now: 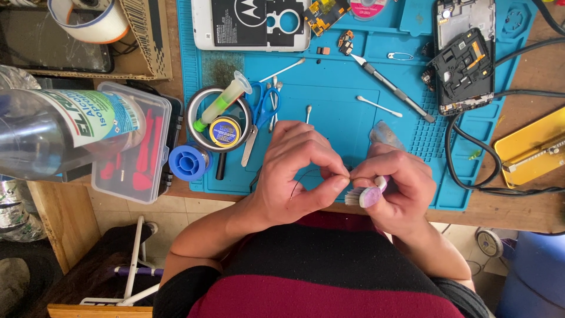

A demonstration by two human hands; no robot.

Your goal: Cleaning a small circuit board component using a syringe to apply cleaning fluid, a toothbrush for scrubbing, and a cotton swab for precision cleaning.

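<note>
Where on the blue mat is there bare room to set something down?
Bare blue silicone mat lies between the blue-handled scissors and the grey metal spudger, with only white cotton swabs. The top edge around the white phone back is crowded.

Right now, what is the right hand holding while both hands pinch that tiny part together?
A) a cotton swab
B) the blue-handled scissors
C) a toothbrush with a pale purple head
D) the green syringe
C: the right hand grips a toothbrush with its bristles pointing toward the left hand; the scissors, swab and syringe lie on the blue mat.
</note>
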